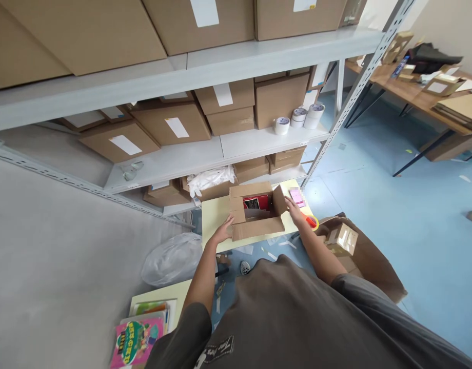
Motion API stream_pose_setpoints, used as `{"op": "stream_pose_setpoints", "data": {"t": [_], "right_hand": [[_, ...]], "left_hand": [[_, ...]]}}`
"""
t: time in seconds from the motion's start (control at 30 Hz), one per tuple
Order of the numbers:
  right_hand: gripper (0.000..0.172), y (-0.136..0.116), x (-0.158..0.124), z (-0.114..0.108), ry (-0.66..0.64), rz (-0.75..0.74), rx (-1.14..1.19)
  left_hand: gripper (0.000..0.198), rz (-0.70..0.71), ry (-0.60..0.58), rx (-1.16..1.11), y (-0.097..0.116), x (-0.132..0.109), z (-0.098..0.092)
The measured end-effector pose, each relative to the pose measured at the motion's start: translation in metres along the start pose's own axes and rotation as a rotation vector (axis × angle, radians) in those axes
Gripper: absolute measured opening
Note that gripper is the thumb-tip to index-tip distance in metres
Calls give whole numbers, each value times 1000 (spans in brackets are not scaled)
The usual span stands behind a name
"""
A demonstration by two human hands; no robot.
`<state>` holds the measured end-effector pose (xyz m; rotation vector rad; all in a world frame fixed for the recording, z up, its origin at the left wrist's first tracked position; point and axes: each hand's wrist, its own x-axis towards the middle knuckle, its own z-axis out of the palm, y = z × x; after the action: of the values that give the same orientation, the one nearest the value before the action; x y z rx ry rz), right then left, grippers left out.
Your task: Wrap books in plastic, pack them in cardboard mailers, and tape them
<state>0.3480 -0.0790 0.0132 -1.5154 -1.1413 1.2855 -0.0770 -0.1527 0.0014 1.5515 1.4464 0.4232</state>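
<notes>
An open cardboard box (258, 228) sits on a pale yellow table (216, 207) in front of me, its flaps folded outward. Inside lies a red item with a black label (256, 203), partly hidden by the box walls. At the left flap, my left hand (222, 230) grips the edge with its fingers. My right hand (295, 211) is on the raised right flap, fingers against its outer side. Just beyond that hand lie a pink printed card (297, 197) and a roll of tape with an orange and yellow rim (312, 222).
A metal shelf rack (255, 148) with several cardboard boxes rises ahead. White tape rolls (282, 125) stand on its middle shelf. A large carton (378, 261) with smaller boxes is on the floor at right. Books (138, 341) and a clear plastic bag (172, 259) are at left.
</notes>
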Motion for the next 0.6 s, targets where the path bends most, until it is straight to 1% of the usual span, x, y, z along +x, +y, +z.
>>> {"op": "stream_pose_setpoints", "data": {"t": [0.07, 0.13, 0.2, 0.27, 0.3, 0.37, 0.4, 0.47, 0.53, 0.6], "right_hand": [[61, -11, 1, 10, -162, 3, -14], [62, -18, 2, 14, -269, 31, -61], [64, -19, 2, 12, -326, 55, -48], [66, -15, 2, 7, -351, 35, 19], [66, -12, 2, 4, -352, 12, 42], [63, -3, 1, 4, -299, -44, 23], [64, 3, 1, 6, -249, -72, -32], [70, 13, 1, 15, -136, -108, -186], [76, 22, 4, 26, -60, -118, -323], [81, 28, 11, 35, -52, -111, -469]], "left_hand": [[97, -40, 24, -166, 0, 1, -3], [93, -95, 70, -299, 1, 1, -3], [90, -134, 131, -375, 1, 3, 1], [80, -140, 221, -402, 2, 6, 11], [72, -139, 270, -400, 2, 8, 17], [58, -146, 368, -366, 3, 13, 31], [53, -155, 414, -334, 5, 17, 38], [47, -188, 510, -259, 7, 24, 49], [48, -227, 602, -196, 10, 31, 53], [63, -267, 646, -166, 12, 40, 49]]}}
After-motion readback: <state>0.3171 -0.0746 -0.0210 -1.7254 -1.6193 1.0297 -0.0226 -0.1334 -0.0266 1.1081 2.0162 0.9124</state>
